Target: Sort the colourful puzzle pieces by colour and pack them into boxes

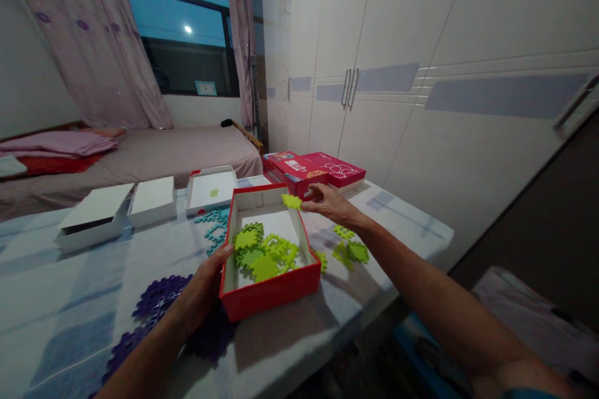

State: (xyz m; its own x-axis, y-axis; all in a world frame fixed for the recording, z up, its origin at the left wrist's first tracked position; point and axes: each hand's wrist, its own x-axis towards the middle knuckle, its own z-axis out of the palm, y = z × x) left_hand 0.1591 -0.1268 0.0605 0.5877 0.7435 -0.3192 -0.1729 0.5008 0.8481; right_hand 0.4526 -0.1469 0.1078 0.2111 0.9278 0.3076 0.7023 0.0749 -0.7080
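My left hand point(206, 287) grips the left wall of a red box point(276, 295) with a white inside, tilted toward me. Several lime-green notched foam-like pieces point(265, 267) lie in a heap at its near end. Between the thumb and fingers of my right hand point(325, 204) is one more lime-green notched piece point(291, 201), held over the box's far right edge. More green pieces point(358, 252) rest on the tablecloth to the right of the box. Dark purple notched pieces point(163, 295) lie under and beside my left forearm.
Teal notched pieces point(216, 230) lie left of the box. Behind stand white boxes point(152, 199), a shallow box lid point(213, 186) holding one green piece, and closed red boxes point(299, 169). The table point(262, 355) has a cloth; a bed point(187, 149) and wardrobe point(384, 25) stand beyond.
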